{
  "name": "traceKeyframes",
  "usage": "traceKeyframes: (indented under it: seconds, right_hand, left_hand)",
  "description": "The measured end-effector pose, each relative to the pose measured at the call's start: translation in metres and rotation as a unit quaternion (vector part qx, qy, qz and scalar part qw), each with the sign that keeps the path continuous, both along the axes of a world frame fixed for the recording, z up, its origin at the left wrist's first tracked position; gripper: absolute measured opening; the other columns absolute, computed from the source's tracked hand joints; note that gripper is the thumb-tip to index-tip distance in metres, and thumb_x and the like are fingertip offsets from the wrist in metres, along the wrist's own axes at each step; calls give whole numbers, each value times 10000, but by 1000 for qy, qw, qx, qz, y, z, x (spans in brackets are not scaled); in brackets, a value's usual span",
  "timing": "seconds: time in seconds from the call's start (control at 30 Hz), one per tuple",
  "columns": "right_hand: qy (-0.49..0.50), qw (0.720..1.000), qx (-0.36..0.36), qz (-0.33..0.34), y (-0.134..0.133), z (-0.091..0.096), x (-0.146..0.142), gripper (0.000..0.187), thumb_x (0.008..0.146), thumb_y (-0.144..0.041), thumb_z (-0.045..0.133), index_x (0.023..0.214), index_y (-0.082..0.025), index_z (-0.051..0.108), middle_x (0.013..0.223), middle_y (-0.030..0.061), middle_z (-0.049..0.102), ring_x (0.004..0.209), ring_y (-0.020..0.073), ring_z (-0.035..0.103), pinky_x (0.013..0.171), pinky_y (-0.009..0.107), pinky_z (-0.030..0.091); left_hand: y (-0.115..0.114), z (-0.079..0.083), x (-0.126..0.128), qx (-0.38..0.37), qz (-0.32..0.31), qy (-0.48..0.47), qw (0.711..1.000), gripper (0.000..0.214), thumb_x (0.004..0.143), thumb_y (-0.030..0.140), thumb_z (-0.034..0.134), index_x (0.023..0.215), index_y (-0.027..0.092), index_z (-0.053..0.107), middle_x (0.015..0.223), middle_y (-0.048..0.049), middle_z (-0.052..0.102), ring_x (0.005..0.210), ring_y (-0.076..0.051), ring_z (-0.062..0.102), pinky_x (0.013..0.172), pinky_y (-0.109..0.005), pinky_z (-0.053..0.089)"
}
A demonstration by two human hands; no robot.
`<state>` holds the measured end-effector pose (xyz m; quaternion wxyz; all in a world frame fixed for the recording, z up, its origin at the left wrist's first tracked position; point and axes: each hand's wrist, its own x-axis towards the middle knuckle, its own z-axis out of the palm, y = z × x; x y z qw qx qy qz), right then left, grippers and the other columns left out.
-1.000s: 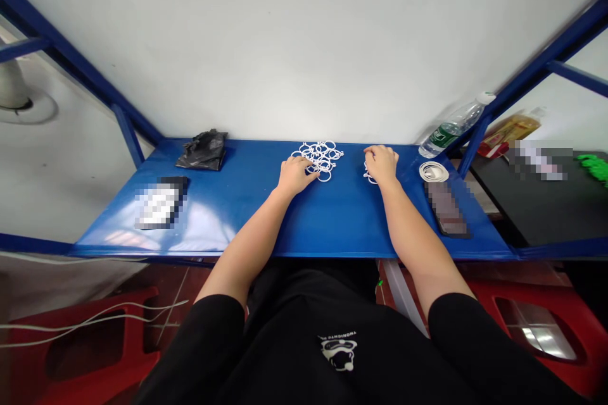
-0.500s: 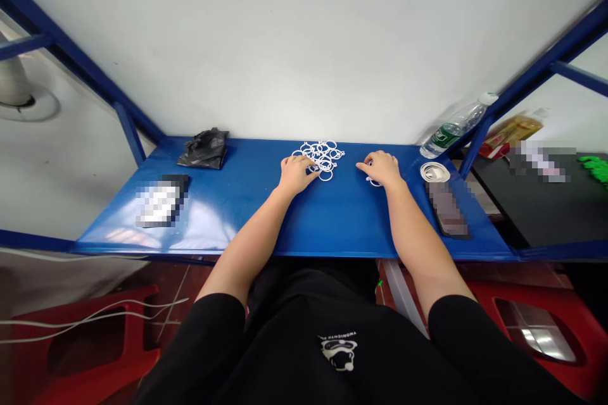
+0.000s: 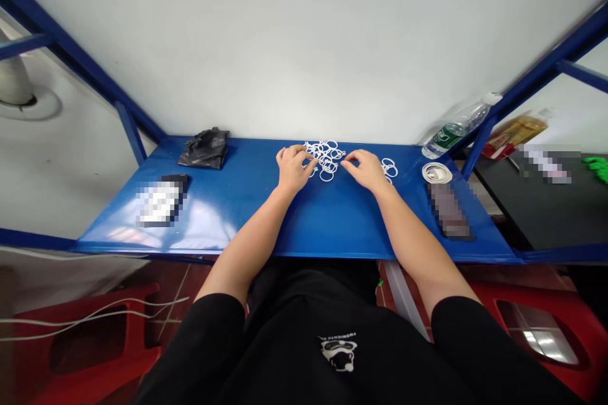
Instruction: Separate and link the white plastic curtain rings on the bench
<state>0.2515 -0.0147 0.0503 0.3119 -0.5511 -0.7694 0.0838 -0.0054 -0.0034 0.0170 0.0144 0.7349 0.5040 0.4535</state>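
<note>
A pile of white plastic rings with small eyelets, like curtain rings [image 3: 327, 174], lies near the back of the blue table [image 3: 342, 221]. At the pile's left edge is my left hand [image 3: 291, 171], its fingers bent and thumb apart, the tips over the rings. From the other side my right hand [image 3: 368, 171] reaches in, thumb and forefinger slightly parted beside the pile's right edge; no ring shows between them. A smaller group of white rings [image 3: 389, 168] lies just right of my right hand, partly hidden by it.
On the left are a crumpled black plastic bag [image 3: 206, 147] and a blurred dark flat object [image 3: 164, 200]. A water bottle [image 3: 458, 130], a coiled white cable [image 3: 437, 173] and a phone-like object [image 3: 449, 212] lie on the right. Blue frame bars [image 3: 130, 133] rise at both ends.
My right hand has moved left from the small group of rings to the main pile, uncovering several rings. My left hand has shifted only slightly at the pile.
</note>
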Motion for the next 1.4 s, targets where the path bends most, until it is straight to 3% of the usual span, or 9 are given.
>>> traceKeyframes:
  seconds: [0.1, 0.2, 0.4, 0.5, 0.77, 1.0, 1.1, 1.2, 1.4]
  right_hand:
    - [30, 996, -4, 82, -11, -1, -23, 242, 989, -437, 651, 1078, -247, 774, 1059, 69, 793, 972, 267, 717, 909, 402, 539]
    - [76, 994, 2, 79, -17, -2, -31, 307, 1019, -457, 608, 1193, -250, 752, 1114, 73, 797, 996, 266, 732, 919, 394, 551]
    - [148, 987, 44, 48, -14, -3, -28, 248, 990, -472, 640, 958, -259, 765, 996, 67, 780, 945, 258, 716, 915, 403, 564]
    - [162, 984, 41, 55, -14, -2, -29, 264, 1002, -469, 613, 938, -260, 761, 966, 60, 772, 929, 249, 707, 905, 397, 565]
    - [188, 979, 39, 63, -15, -2, -30, 286, 993, -481, 617, 915, -246, 761, 934, 53, 768, 882, 236, 700, 862, 378, 562]
    - [200, 974, 53, 88, -12, -6, -28, 201, 955, -373, 639, 875, -233, 760, 902, 39, 780, 853, 219, 703, 837, 361, 565]
    - [197, 971, 51, 125, -13, -7, -29, 165, 938, -328, 643, 868, -233, 759, 914, 39, 788, 860, 218, 716, 834, 357, 562]
    - [178, 971, 37, 153, -14, -7, -32, 160, 930, -308, 641, 861, -238, 766, 906, 37, 788, 849, 218, 721, 822, 353, 554]
    - [148, 975, 21, 166, -14, -8, -32, 169, 912, -282, 621, 814, -235, 751, 852, 31, 766, 806, 209, 703, 803, 339, 537]
  left_hand:
    - [-4, 5, 3, 26, -21, 28, 999, 150, 959, 411, 763, 918, 266, 755, 1273, -90, 731, 1204, -290, 657, 1192, -554, 348]
    - [-9, 8, 10, 41, -87, 63, 993, 170, 994, 398, 705, 901, 265, 753, 1291, -93, 734, 1213, -289, 659, 1103, -518, 435]
    - [-17, 9, 21, 37, -165, 103, 980, 198, 1034, 342, 617, 901, 273, 746, 1313, -66, 750, 1120, -269, 687, 1008, -489, 480]
    - [-19, 11, 21, 35, -185, 94, 978, 212, 1043, 338, 594, 907, 265, 739, 1321, -69, 753, 1095, -263, 698, 1004, -486, 483]
    - [-20, 14, 22, 16, -202, 98, 974, 211, 1047, 403, 593, 943, 278, 727, 1328, -73, 756, 1101, -259, 719, 989, -488, 513]
    - [-17, 8, 20, 88, -204, 49, 974, 273, 1032, 421, 628, 1179, 219, 739, 1212, -126, 782, 1124, -260, 739, 975, -437, 564]
    - [-13, 5, 17, 89, -174, 21, 980, 260, 1060, 377, 584, 1121, 196, 759, 1073, -114, 804, 1012, -232, 757, 925, -401, 578]
    - [-10, 1, 15, 78, -183, 9, 980, 254, 1066, 356, 577, 1041, 194, 771, 951, -87, 804, 888, -196, 756, 843, -351, 584]
    - [-9, -2, 15, 59, -222, 13, 973, 255, 1075, 348, 575, 1034, 199, 778, 958, -83, 805, 911, -187, 763, 848, -336, 595]
